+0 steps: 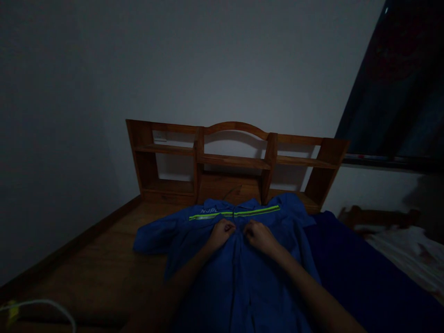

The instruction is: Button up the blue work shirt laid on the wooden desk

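The left hand (222,231) and right hand (258,235) lie close together, each grip closed, pinching the front opening of the blue work jacket (239,273). The jacket lies flat under both grips on the wooden bed (104,259). Just beyond the grips runs its yellow-green reflective stripe (236,213); farther off stands the wooden headboard shelf (232,162).

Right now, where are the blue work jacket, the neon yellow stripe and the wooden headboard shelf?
blue work jacket (239,277), head view, front panel.
neon yellow stripe (256,212), head view, right half.
wooden headboard shelf (234,161), head view, middle board.
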### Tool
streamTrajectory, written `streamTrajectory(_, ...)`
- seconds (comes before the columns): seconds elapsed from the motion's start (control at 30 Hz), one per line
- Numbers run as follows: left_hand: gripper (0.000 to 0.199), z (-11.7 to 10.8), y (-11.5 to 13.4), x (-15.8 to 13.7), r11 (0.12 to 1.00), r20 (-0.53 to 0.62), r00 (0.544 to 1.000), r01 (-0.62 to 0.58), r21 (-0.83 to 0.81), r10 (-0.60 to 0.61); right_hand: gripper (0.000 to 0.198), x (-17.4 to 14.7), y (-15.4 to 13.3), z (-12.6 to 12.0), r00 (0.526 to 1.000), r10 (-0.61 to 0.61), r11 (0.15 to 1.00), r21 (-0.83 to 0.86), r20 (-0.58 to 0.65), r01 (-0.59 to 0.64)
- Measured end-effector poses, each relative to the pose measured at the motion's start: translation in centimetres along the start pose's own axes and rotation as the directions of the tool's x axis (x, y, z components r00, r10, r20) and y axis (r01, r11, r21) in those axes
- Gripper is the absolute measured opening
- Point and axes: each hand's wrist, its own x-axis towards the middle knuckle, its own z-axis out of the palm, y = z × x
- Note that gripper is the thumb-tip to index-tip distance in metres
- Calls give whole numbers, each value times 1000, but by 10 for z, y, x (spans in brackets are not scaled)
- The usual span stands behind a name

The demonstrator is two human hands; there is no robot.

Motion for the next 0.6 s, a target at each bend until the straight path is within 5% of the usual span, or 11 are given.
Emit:
streamTrajectory(0.23, 17, -5, 4, 2, 989, 178, 984, 0, 145, -26, 28, -1, 24, 25, 994, 95, 984, 155, -48, -86)
streamTrajectory(0.43, 16, -4, 7, 1, 990, 219, 976, -38, 139, 7, 28, -4, 24, 24, 997, 57, 983, 179, -42, -48)
streamTrajectory(0.6, 13, -3, 16, -3, 994, 201, 978, 41, 97, -60, 30, -6, 26, 31, 997, 64, 970, 237, -45, -51)
